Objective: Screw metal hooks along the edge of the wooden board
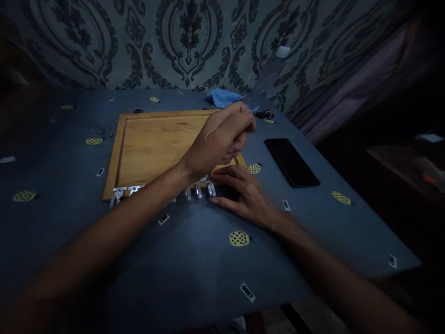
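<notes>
A wooden panel [156,144] with a raised border lies flat on the table. Along its near edge sits a row of several silver metal hinges [118,194], partly covered by my left forearm. My left hand [222,134] is closed in a fist above the panel's near right part; whatever it grips is hidden by the fingers. Just below it, my right hand [239,190] has its thumb and fingers on either side of the rightmost hinge [210,187], at the panel's edge.
A black phone [291,162] lies right of the panel. Behind are a blue cloth [224,98], a clear plastic bottle [269,76] and a small dark object [264,114]. The blue patterned tablecloth [194,273] reaches the table's right edge; a patterned wall covering [189,41] rises behind.
</notes>
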Tool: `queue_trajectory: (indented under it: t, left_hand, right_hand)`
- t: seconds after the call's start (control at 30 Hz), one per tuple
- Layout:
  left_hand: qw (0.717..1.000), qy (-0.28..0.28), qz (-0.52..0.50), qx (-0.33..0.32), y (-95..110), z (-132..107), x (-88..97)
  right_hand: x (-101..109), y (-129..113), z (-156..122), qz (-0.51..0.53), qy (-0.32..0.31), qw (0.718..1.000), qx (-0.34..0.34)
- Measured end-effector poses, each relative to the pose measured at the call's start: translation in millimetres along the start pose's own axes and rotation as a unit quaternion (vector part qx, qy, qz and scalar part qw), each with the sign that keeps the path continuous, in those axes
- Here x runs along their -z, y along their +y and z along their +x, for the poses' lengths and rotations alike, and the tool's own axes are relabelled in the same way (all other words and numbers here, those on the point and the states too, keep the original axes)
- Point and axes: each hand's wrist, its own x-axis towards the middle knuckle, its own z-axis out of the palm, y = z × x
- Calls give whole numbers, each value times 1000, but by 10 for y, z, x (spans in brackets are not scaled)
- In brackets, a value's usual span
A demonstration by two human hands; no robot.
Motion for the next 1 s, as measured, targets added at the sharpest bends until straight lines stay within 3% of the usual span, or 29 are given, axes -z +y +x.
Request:
queue_trajectory:
  t: [0.37, 0.73, 1.0]
  left_hand:
    - [985, 169, -21, -7, 19, -38, -113]
    - [984, 170, -29, -40, 9, -71, -114]
    - [989, 137, -6, -50, -43, -72, -78]
  right_hand:
    - [6, -16, -2, 4, 0, 1000, 5]
    - [7, -7, -14, 17, -8, 1000, -9]
    - [14, -27, -6, 10, -7, 1000, -8]
